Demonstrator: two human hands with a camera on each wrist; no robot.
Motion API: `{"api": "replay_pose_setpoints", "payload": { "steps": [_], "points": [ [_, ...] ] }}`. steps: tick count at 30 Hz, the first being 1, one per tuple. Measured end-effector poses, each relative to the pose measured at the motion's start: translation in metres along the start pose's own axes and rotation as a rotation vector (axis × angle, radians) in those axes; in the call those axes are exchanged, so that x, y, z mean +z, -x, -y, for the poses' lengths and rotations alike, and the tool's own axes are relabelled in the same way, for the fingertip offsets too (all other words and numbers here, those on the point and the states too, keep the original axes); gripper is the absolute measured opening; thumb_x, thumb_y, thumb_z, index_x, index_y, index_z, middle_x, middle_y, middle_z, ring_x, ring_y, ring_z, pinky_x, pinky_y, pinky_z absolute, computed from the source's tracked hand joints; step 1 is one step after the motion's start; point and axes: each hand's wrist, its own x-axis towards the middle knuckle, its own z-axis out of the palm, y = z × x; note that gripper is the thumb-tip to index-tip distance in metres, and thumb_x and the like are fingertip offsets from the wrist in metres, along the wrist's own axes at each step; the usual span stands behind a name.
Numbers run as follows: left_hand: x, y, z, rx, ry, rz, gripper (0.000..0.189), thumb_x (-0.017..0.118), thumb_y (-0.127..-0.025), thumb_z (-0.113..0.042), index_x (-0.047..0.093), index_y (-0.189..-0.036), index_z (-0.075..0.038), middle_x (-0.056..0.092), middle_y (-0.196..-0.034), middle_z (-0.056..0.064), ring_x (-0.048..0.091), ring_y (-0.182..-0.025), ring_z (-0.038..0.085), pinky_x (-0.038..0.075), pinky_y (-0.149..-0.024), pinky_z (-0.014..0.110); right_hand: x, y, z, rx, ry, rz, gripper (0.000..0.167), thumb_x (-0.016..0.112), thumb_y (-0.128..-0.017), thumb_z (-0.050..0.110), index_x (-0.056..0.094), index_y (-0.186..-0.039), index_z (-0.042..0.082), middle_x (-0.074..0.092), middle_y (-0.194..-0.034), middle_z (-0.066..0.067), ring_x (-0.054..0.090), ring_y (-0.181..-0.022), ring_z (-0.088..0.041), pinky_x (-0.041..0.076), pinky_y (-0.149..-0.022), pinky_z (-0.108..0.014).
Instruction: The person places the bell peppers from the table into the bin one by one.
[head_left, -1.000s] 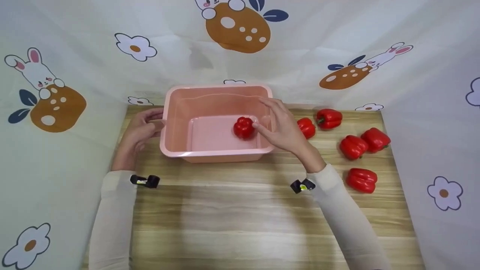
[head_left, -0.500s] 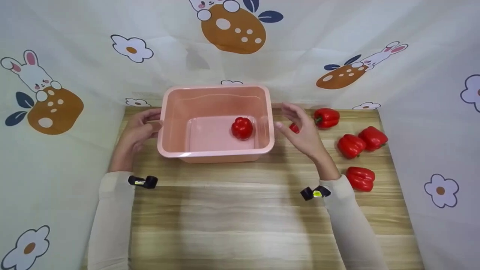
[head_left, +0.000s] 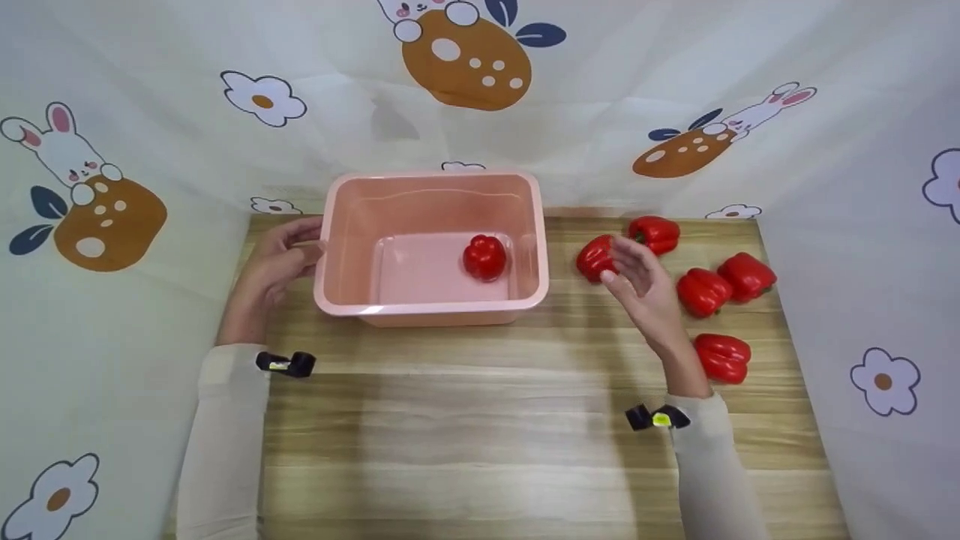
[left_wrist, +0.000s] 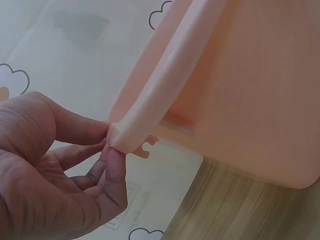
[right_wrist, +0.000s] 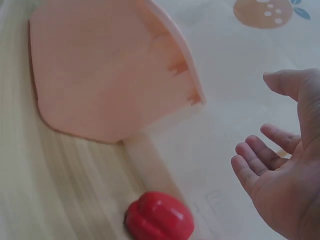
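A pink plastic bin (head_left: pixel 427 308) stands at the back of the wooden table, with one red bell pepper (head_left: pixel 484 258) inside, towards its right end. My left hand (head_left: pixel 276 259) pinches the bin's left rim between thumb and fingers, as the left wrist view shows at the rim (left_wrist: pixel 150 95). Right of the bin, my right hand (head_left: pixel 646 300) is raised with its fingers relaxed and nothing held. It partly covers a bell pepper (head_left: pixel 594 259) in the head view. In the right wrist view that pepper (right_wrist: pixel 162 216) appears apart from the hand (right_wrist: pixel 285 165).
Several more red bell peppers lie at the right: one at the back (head_left: pixel 655 234), a touching or nearly touching pair with one pepper (head_left: pixel 746 277) at the edge, and one nearer (head_left: pixel 722 358). Patterned cloth walls (head_left: pixel 150 150) enclose the table (head_left: pixel 450 420) at the back and sides.
My right hand has moved from over the bin's right rim, away to the right and slightly nearer. The pepper in the bin stays put. My left hand keeps its hold on the rim.
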Motion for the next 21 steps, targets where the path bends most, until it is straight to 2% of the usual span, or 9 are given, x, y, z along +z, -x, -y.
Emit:
{"api": "replay_pose_setpoints", "payload": {
  "steps": [5, 11, 18, 21],
  "points": [
    [0.002, -0.001, -0.002, -0.002, 0.01, 0.008, 0.058, 0.053, -0.103, -0.005, 0.043, -0.16, -0.003, 0.053, -0.141, 0.012, 0.067, -0.101, 0.008, 0.065, -0.084, 0.02, -0.021, 0.024, -0.019, 0.062, -0.026, -0.087, 0.056, 0.068, -0.098, -0.003, 0.051, -0.151, -0.002, 0.063, -0.143, 0.001, 0.06, -0.134, -0.017, 0.051, -0.117, -0.02],
    [0.005, -0.002, -0.001, 0.021, 0.027, 0.01, 0.057, 0.052, -0.103, -0.004, 0.043, -0.159, 0.0, 0.055, -0.133, 0.008, 0.067, -0.097, 0.005, 0.064, -0.08, 0.018, -0.04, 0.05, -0.036, 0.134, -0.032, -0.152, 0.053, 0.065, -0.101, 0.003, 0.048, -0.152, -0.001, 0.062, -0.141, 0.004, 0.056, -0.137, -0.021, 0.051, -0.112, -0.016],
    [0.002, -0.001, 0.002, 0.01, 0.024, -0.002, 0.058, 0.053, -0.103, -0.005, 0.042, -0.16, -0.002, 0.054, -0.14, 0.011, 0.068, -0.099, 0.006, 0.065, -0.084, 0.019, -0.047, 0.072, -0.049, 0.078, 0.044, -0.219, 0.057, 0.069, -0.098, -0.001, 0.049, -0.151, -0.002, 0.061, -0.142, 0.001, 0.055, -0.138, -0.023, 0.047, -0.117, -0.017],
    [0.001, -0.001, 0.002, -0.011, 0.016, -0.004, 0.059, 0.053, -0.103, -0.006, 0.041, -0.161, -0.004, 0.053, -0.143, 0.012, 0.068, -0.101, 0.007, 0.065, -0.087, 0.021, -0.051, 0.083, -0.056, 0.076, 0.102, -0.233, 0.058, 0.071, -0.097, -0.002, 0.051, -0.151, -0.001, 0.06, -0.142, 0.003, 0.056, -0.137, -0.018, 0.046, -0.118, -0.013]
  ]
}}
